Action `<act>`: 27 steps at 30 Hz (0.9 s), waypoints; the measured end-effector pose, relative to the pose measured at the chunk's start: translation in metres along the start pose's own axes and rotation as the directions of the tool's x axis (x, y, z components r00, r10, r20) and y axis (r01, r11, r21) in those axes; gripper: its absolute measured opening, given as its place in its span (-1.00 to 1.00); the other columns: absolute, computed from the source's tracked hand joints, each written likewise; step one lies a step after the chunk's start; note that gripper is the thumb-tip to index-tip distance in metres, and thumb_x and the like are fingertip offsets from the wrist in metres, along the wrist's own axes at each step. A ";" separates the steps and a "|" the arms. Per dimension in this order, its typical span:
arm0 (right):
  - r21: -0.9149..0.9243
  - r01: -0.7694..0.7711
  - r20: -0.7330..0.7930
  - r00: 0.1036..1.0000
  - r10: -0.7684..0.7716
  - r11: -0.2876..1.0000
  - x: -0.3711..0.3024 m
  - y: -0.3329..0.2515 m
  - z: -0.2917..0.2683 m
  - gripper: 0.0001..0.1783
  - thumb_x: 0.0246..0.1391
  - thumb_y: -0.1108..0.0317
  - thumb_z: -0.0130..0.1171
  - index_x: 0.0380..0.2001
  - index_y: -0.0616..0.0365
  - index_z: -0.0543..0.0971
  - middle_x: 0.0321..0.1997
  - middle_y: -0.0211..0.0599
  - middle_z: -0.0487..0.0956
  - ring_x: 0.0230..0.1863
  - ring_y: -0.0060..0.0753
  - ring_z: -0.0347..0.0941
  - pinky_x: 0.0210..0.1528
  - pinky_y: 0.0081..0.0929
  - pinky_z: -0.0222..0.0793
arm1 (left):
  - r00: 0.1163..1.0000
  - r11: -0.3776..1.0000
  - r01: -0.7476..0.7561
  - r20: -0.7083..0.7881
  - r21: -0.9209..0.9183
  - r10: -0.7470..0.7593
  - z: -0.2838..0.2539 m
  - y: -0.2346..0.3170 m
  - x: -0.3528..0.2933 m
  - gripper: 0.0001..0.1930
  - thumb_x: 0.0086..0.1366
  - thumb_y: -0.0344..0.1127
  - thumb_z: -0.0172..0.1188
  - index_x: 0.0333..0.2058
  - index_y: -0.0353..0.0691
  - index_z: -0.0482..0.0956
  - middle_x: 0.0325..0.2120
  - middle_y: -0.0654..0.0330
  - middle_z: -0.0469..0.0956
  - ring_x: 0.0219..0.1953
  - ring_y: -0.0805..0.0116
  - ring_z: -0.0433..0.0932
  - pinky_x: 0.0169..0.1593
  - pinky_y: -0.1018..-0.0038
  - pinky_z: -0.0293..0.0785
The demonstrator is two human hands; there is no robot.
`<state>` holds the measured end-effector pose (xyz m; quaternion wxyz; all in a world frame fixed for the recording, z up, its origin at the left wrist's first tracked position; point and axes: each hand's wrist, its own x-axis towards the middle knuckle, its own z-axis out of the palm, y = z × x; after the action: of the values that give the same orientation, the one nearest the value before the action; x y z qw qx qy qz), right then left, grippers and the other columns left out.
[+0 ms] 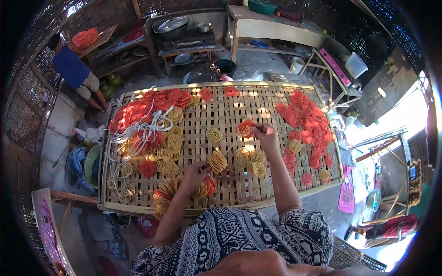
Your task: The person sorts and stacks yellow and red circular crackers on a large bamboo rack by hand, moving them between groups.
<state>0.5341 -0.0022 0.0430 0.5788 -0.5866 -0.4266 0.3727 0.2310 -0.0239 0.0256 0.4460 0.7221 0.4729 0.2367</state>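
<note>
Between the thumb and fingers of my right hand (267, 134) is a round red cracker of looped strands (244, 128), raised above the woven bamboo rack (197, 120). A thin pale strand (231, 146) runs from near it down to a row of yellow crackers (217, 161) threaded face to face. My left hand (197, 173) is closed at the near end of that row, fingers pinched on the strung crackers. More strung yellow and red crackers (162, 198) hang below my left wrist at the rack's near edge. Loose yellow crackers (257, 156) lie by my right forearm.
Red crackers (317, 133) are heaped at the rack's right. At its left lie red and yellow piles, with white ties (145, 129) across them. Behind stand a bench (267, 28) and a stove with a large pot (172, 27). Another person (73, 69) bends at far left.
</note>
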 end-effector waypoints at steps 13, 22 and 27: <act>-0.183 0.059 -0.084 0.994 -0.075 0.981 -0.004 0.000 0.008 -0.78 0.05 0.38 0.25 -0.30 0.34 0.59 -0.46 -0.31 0.60 -0.44 -0.58 0.48 -0.34 -0.58 0.40 | 0.999 0.998 -0.018 -0.029 0.052 0.020 0.008 -0.009 0.004 -0.82 0.24 -0.32 0.17 -0.31 -0.34 0.57 -0.54 0.09 0.54 -0.50 0.36 0.45 -0.37 0.41 0.36; -0.442 0.171 0.233 0.970 -0.071 0.880 0.017 0.007 -0.024 -0.82 0.09 0.48 0.13 -0.21 0.19 0.60 -0.27 -0.22 0.63 -0.24 -0.41 0.55 -0.17 -0.41 0.49 | 0.993 1.000 0.021 -0.112 -0.005 -0.021 0.007 -0.008 0.001 -0.87 0.22 -0.39 0.15 -0.36 -0.36 0.55 -0.57 0.19 0.51 -0.53 0.45 0.44 -0.41 0.49 0.33; 0.245 -0.018 -0.350 0.931 0.106 0.969 0.110 0.102 -0.206 -0.83 0.04 0.51 0.04 -0.35 0.15 0.62 -0.36 -0.26 0.63 -0.40 -0.36 0.53 -0.35 -0.46 0.43 | 1.000 1.000 0.017 -0.026 -0.009 -0.017 0.013 -0.003 0.012 -0.91 0.22 -0.44 0.13 -0.38 -0.33 0.55 -0.57 0.21 0.50 -0.53 0.46 0.44 -0.42 0.49 0.33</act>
<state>0.7726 0.0296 -0.0414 0.7011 -0.5846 -0.2465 0.3254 0.2447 -0.0180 0.0159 0.4448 0.7131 0.4836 0.2443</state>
